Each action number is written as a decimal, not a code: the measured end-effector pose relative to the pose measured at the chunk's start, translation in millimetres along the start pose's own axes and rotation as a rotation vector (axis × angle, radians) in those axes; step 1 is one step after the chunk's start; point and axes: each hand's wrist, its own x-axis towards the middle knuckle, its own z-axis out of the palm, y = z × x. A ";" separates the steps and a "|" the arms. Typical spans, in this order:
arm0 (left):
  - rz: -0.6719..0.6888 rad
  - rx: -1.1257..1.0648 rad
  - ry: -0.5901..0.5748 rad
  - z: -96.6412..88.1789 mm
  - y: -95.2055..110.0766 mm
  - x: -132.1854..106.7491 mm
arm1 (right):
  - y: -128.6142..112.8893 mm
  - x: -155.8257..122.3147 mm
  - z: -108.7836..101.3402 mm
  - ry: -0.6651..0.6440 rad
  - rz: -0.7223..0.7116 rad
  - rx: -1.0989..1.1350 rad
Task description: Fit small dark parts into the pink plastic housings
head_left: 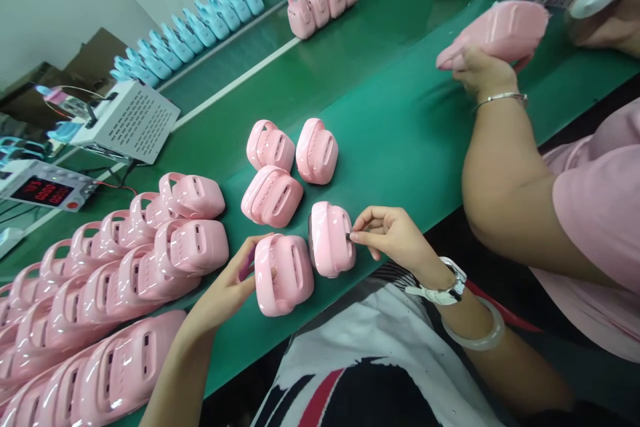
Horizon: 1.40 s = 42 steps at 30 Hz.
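Observation:
My left hand (227, 290) is closed around the side of a glossy pink handled device (295, 273) at the table's near edge. Its thumb and fingers are partly hidden behind the device. Right beside it stands a second pink device (331, 240), its slotted face turned towards my right hand (393, 237). The thumb and forefinger of that hand pinch a small dark piece at the slot; I cannot make out its kind. Just beyond, three more pink devices (273, 197) stand in a loose group on the green mat.
Rows of pink devices (193, 247) fill the left side. Behind them are a vented metal box (135, 120) and a meter with red digits (47, 190). Blue devices (200, 27) line the back ledge. At right, a co-worker's hand (483, 70) holds another pink device (510, 30).

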 end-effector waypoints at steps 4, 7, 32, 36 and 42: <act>0.039 0.053 0.057 -19.2 12.0 3.7 | -3.2 3.4 -2.3 -0.044 -0.013 -0.027; 0.155 0.157 0.059 -23.5 36.6 19.3 | -1.6 9.6 -3.4 -0.096 -0.036 -0.020; 0.060 0.372 -0.426 0.8 80.0 94.7 | 31.7 23.3 -3.2 -0.225 0.025 0.312; 0.067 0.359 -0.421 2.0 78.7 94.8 | 28.9 25.4 -5.1 -0.237 0.041 0.302; 0.032 0.269 -0.425 4.1 71.9 97.0 | 23.2 33.0 -9.8 -0.300 0.065 0.256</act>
